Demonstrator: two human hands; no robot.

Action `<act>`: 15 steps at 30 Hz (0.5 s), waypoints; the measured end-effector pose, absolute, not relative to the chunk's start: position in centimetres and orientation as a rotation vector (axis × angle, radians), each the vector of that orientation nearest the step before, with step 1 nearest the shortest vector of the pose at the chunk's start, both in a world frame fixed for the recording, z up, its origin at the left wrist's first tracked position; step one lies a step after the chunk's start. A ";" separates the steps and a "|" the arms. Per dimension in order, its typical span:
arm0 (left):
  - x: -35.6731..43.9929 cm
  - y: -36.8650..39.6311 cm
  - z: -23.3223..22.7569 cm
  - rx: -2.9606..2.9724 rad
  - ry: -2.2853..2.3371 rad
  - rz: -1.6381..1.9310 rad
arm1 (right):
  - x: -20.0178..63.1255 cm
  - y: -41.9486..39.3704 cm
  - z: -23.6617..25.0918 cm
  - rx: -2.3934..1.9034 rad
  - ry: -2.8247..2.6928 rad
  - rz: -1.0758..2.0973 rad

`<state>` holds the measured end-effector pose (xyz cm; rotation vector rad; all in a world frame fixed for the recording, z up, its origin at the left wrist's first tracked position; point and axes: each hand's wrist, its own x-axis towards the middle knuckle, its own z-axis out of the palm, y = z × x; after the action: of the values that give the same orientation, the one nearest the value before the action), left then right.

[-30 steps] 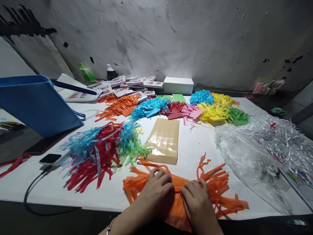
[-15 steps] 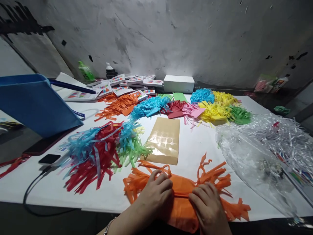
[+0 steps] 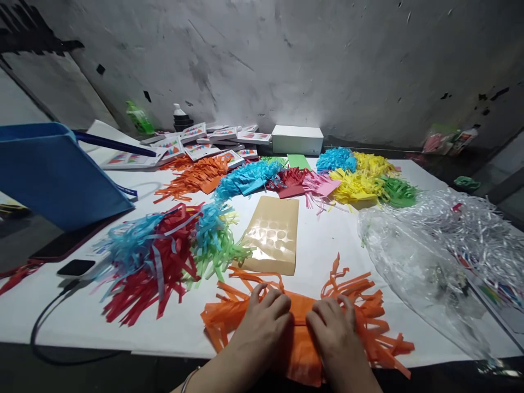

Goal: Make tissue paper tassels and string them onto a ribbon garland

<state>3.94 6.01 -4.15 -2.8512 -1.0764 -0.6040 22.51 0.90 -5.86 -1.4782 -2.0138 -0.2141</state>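
Left hand & right hand: both palm-down, fingers loosely spread, pressed flat side by side on the orange fringed paper; nothing pinched. The paper lies at the near edge of the surface, its solid centre under the hands, cut strips fanning out to the left & right. Thin bracelet on the left wrist, partly out of frame.

Just beyond the hands: tan sheet w/ rows of round dots, flat, its near edge close to the orange strips. To its left: mixed fringe pile, blue, red & green, heaped. To the right: clear plastic bag, crumpled, w/ shredded clear strips behind it.

Further back, centre: row of fringe bundles in orange, blue, red, pink, yellow & green, touching one another. Behind them: white box by the wall & printed cards, scattered.

Far left: blue folder, propped at a tilt; black phone w/ cable near the surface's edge.
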 end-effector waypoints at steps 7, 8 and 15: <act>4.4 7.5 -4.6 -2.829 -0.966 -0.645 | 21.7 1.4 -4.9 -1.303 -2.101 -0.205; 4.4 7.5 -4.5 -2.840 -0.979 -0.722 | 21.5 1.5 -5.0 -1.298 -2.105 -0.219; 3.8 5.5 -5.8 -3.091 -0.731 -0.878 | 20.7 3.4 -5.3 -1.442 -1.846 -0.259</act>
<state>3.79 5.46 -5.82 -3.0915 -0.7311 -0.8779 20.65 3.43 -5.30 -1.4419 -1.8458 -0.2595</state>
